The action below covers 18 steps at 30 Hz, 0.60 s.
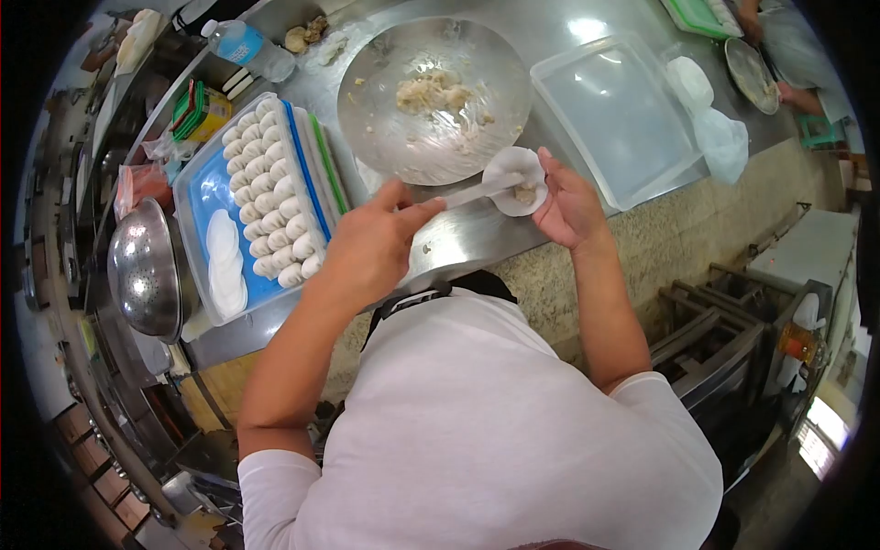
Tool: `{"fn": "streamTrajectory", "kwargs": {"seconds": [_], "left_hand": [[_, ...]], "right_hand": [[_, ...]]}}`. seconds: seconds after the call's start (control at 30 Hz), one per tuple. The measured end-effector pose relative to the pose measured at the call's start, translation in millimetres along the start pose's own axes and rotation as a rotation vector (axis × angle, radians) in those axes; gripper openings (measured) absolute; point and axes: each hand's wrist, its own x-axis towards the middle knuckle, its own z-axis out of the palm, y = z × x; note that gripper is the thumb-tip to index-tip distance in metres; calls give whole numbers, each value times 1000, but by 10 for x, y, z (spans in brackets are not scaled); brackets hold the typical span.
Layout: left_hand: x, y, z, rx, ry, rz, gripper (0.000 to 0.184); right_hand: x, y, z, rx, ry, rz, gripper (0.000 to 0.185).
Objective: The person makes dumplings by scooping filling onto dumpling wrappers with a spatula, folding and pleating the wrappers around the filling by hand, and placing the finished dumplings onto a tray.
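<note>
My left hand (374, 240) is closed round a pale, flat spreader (477, 192), its far end resting on a dab of filling. My right hand (570, 203) holds a round white dumpling wrapper (500, 165) near the table's front edge, with a small lump of filling (525, 191) on it. Just beyond both hands stands a wide metal bowl (376, 128), with more chunky pale filling (433, 93) in its middle. To the left, a blue-lined plastic tray (195, 203) carries rows of folded dumplings (266, 188) and a stack of flat wrappers (225, 266).
An upturned-looking metal colander (147, 266) sits left of the tray. A water bottle (247, 50) lies at the back left. On the right are a clear plastic lid (614, 110), a white plastic bag (720, 142) and another person's hand (800, 98) by a pan (752, 75).
</note>
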Motion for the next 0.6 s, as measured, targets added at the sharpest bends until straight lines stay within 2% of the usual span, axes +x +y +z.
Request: {"fn": "streamTrajectory", "kwargs": {"seconds": [0.07,0.13,0.27,0.33,0.5,0.57,0.6], "left_hand": [[-29,33,-42,-52,18,-57,54],[-14,80,-40,-46,-54,-59,51],[-20,-12,-117,-33,9,-98,46],[79,-124,-149,79,42,-223,43],[195,-456,209,159,-22,-233,41],[24,-276,121,-106,-41,-233,43],[-31,-222,90,-105,-48,-235,43]], "right_hand": [[-8,6,77,-8,-10,-5,45],[-21,-18,184,-9,40,28,39],[-92,-53,122,-62,93,-3,38],[-90,-53,17,-139,116,-9,38],[77,104,61,-19,96,28,39],[78,158,88,54,126,42,40],[92,164,95,53,100,33,41]]}}
